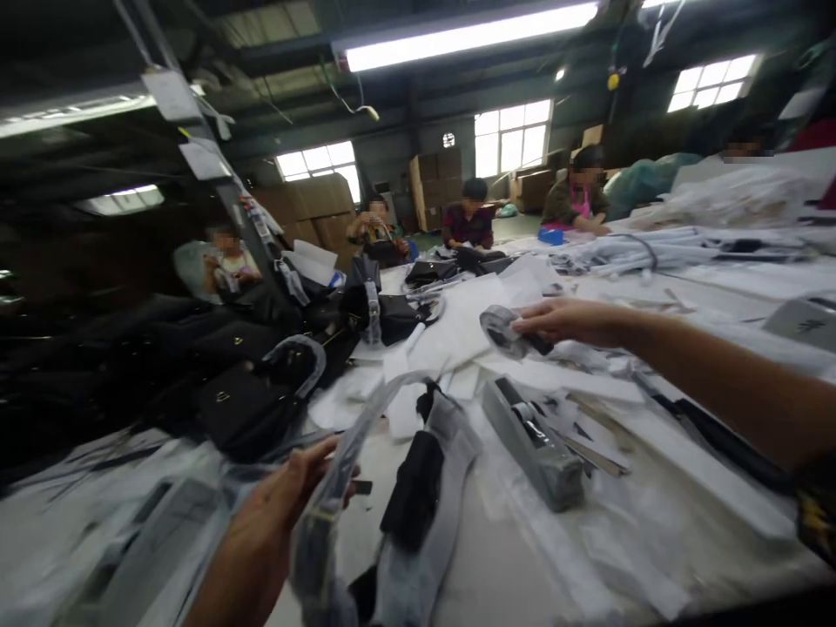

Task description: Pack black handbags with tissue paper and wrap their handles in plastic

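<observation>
My left hand (278, 505) is at the lower left, its fingers curled behind a strap wrapped in clear plastic (356, 427) that arches up in front of them. A small dark piece shows by its fingertips. Beside the strap lies a black padded part (414, 488) in white film. My right hand (562, 320) reaches over the table and pinches a coiled, plastic-wrapped strap (502, 331) with a dark end. Below it stands a grey tape dispenser (532, 444). Motion blurs the fine detail of both held things.
Black bags (241, 401) are heaped on the left. A second grey dispenser (150, 549) is at the lower left, and a grey block (806, 326) at the right. White sheets and scraps (470, 322) cover the table. Several people sit along the far side, near a slanted post (215, 165).
</observation>
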A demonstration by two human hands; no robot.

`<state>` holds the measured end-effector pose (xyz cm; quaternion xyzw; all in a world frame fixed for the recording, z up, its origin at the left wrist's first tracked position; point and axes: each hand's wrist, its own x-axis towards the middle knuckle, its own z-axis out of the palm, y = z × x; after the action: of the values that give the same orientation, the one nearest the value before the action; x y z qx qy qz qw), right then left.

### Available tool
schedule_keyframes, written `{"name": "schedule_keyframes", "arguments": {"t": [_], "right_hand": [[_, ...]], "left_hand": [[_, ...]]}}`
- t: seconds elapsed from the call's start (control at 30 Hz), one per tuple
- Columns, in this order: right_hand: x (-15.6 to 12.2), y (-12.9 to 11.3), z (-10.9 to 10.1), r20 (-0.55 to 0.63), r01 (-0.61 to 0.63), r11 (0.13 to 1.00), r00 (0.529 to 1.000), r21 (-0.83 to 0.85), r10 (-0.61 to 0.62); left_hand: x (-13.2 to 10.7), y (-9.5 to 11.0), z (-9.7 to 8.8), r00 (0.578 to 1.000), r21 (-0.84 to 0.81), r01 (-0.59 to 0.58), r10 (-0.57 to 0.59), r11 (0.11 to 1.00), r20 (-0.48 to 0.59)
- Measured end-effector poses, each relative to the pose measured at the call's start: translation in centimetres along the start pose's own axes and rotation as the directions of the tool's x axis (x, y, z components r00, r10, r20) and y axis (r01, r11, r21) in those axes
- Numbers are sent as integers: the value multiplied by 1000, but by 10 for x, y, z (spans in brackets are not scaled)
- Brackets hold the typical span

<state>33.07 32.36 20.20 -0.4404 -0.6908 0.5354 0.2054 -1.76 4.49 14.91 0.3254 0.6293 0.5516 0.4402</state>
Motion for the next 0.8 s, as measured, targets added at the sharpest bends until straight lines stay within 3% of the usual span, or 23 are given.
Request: {"name": "schedule_keyframes", "arguments": {"t": [0.07,0.17,0.27,0.33,0.5,0.67,0.8], "right_hand": [[-32,8,47,98,57,987,993,151,-72],[-69,16,126,191,33,939,976,341,-103],[-86,18,192,254,5,881,957,473,-142],[-89,15,220,252,-8,839,955,544,-154],[-85,-6,255,180,31,710,958,704,-221],[-84,-21,269,110,66,587,959,807,-260],[-85,-26,271,85,58,504,963,862,-255]], "left_hand": [[-3,9,-2,995,-22,-1,3,1000,95],[-6,23,-2,968,-26,-13,19,1000,250],[-10,36,-4,935,5,3,-4,1000,354],[-12,43,-5,918,35,13,-26,999,395],[-7,53,1,893,100,-22,-25,995,448],[-3,57,7,941,149,-53,-1,987,338],[-4,60,9,951,207,-133,66,969,302]]}}
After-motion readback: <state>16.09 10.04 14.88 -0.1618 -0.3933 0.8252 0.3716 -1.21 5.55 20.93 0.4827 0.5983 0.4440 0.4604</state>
